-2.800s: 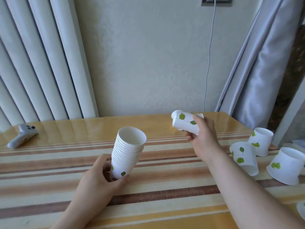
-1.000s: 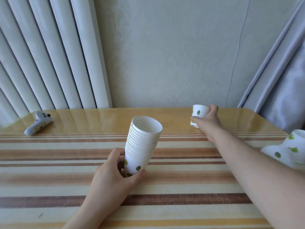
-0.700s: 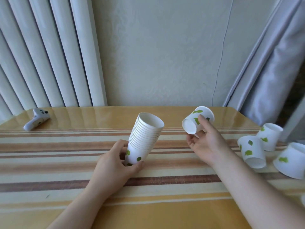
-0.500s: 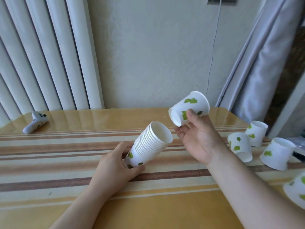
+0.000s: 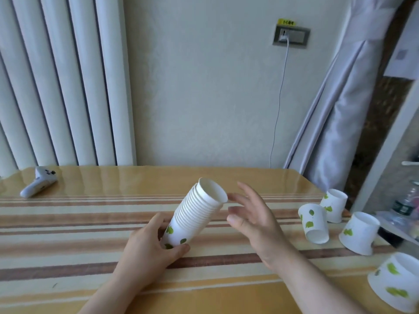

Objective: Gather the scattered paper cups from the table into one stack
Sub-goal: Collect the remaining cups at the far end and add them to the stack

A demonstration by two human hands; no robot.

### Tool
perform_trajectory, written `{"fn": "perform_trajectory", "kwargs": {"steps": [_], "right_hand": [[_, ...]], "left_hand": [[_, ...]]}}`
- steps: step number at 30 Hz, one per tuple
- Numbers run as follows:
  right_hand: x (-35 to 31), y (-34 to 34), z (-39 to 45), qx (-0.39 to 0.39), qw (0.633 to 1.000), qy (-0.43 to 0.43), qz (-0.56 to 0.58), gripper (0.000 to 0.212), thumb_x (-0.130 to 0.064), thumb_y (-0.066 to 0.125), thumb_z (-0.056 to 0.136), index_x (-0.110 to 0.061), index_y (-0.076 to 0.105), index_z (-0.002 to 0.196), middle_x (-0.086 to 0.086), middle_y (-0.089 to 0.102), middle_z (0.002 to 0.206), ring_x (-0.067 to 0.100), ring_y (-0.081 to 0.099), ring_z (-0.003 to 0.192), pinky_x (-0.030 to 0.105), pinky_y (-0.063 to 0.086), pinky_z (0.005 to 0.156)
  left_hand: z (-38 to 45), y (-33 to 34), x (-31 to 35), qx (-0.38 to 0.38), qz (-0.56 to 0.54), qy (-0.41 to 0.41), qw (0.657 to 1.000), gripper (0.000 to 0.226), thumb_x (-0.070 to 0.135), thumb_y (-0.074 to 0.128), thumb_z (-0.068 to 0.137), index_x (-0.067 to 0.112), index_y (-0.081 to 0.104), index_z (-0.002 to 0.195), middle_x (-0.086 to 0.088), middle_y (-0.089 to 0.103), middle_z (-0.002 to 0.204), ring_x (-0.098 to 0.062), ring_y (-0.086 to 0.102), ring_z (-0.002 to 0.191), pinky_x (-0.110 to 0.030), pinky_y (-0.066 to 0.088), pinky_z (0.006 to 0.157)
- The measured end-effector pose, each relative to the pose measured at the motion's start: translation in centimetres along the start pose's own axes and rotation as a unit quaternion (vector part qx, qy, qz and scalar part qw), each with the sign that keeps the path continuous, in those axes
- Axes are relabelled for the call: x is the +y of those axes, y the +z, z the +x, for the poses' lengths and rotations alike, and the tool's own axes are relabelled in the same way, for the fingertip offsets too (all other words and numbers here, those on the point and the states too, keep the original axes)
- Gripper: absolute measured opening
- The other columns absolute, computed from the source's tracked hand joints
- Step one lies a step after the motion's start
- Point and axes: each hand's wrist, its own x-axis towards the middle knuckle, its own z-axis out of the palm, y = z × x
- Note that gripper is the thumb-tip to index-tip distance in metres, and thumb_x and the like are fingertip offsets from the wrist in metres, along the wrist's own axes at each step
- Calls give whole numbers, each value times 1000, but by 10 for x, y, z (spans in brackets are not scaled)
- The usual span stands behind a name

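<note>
Far left on the table (image 5: 90,227), a white handheld controller (image 5: 37,185) lies alone, not part of the task. Left hand (image 5: 149,248) wraps the base of the stack (image 5: 195,214), thumb on the near side, fingers behind; grip is closed firmly around the bottom cup. Stack is tilted, mouth pointing up and right, base near the table centre; I cannot tell if the base touches the surface. Many rims are nested, too tight to count exactly.

Right hand (image 5: 254,220) sits just right of the stack mouth, fingers spread wide, holding nothing, fingertips close to the top rim but apart from it. It is slightly motion-blurred.

Further right, 4 loose cups remain: cup lying tipped (image 5: 314,223), cup behind it (image 5: 333,208), upside-down cup (image 5: 359,236), and a cup at the near right edge (image 5: 395,284), partly cropped. All are white with green leaf prints.

Progress judgement: most cups are already stacked, at least 4 left to collect, all on the right side, so the next reach is probably the free hand going right.

Surface: glossy yellow-wood table with brown and cream stripes. Room: white radiator (image 5: 56,82) far left, cream wall, socket with plugged cable (image 5: 291,38), grey curtain (image 5: 344,109) far right.
</note>
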Motion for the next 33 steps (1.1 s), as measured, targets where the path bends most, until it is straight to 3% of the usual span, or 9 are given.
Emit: {"fn": "perform_trajectory", "kwargs": {"steps": [4, 9, 14, 18, 23, 25, 27, 30, 33], "right_hand": [[30, -56, -20, 70, 972, 25, -223, 60, -17, 81, 90, -57, 59, 128, -24, 71, 124, 2, 65, 120, 30, 53, 101], [63, -118, -57, 131, 908, 13, -398, 59, -10, 80, 88, -60, 58, 111, -34, 59, 111, -4, 58, 106, 16, 46, 79], [65, -134, -45, 268, 858, -23, -437, 51, -13, 79, 87, -40, 61, 126, -21, 49, 117, 4, 58, 92, 31, 45, 69], [54, -140, -7, 325, 822, 26, -467, 45, -30, 76, 90, -33, 62, 133, -2, 44, 131, 33, 53, 119, 40, 47, 77], [51, -156, 35, 218, 764, 200, -573, 77, -55, 60, 90, -42, 26, 159, 12, 32, 147, 43, 38, 132, 49, 46, 99], [56, -160, 41, 175, 776, 280, -538, 77, -53, 55, 90, -41, 24, 160, 13, 33, 142, 44, 45, 125, 46, 48, 98], [61, -159, 37, 195, 800, 282, -493, 64, -46, 55, 91, -34, 39, 152, 9, 33, 130, 40, 48, 113, 45, 48, 99], [69, -149, 18, 266, 850, 173, -421, 51, -36, 65, 92, -29, 48, 139, 7, 33, 133, 35, 44, 120, 44, 46, 98], [74, -139, -9, 308, 893, 55, -324, 50, -32, 75, 92, -32, 47, 134, 3, 45, 138, 24, 51, 115, 43, 49, 92]], "left_hand": [[-1, 1, 3, -20, 9, 2, 1000, 51, 66, 87, 64, 50, 55, 100, 56, 61, 107, 17, 62, 96, -14, 43, 64], [-2, 11, 9, -48, -15, 23, 998, 50, 67, 79, 67, 48, 56, 107, 37, 73, 103, 5, 70, 95, -18, 54, 74], [-2, 18, 15, -65, -18, 32, 997, 48, 63, 83, 71, 49, 59, 110, 41, 71, 104, 9, 68, 99, -13, 50, 70], [-2, 16, 10, -58, -24, 9, 998, 45, 58, 90, 75, 47, 62, 109, 42, 72, 103, 7, 71, 96, -22, 55, 78], [0, 17, 10, -42, -44, -3, 998, 42, 53, 88, 76, 46, 63, 108, 42, 72, 102, 9, 69, 96, -28, 54, 77], [1, 17, 11, -43, -42, -7, 998, 42, 52, 89, 76, 44, 63, 108, 41, 72, 103, 5, 71, 94, -30, 54, 78], [2, 18, 11, -47, -39, -5, 998, 44, 50, 90, 76, 44, 64, 110, 41, 72, 104, 1, 72, 95, -33, 56, 82], [1, 18, 8, -61, -37, 12, 997, 47, 53, 92, 76, 47, 63, 113, 42, 72, 107, 6, 70, 99, -29, 55, 81], [1, 18, 6, -71, -38, 20, 997, 48, 57, 93, 74, 42, 66, 111, 24, 80, 101, -1, 73, 95, -35, 60, 83]]}}
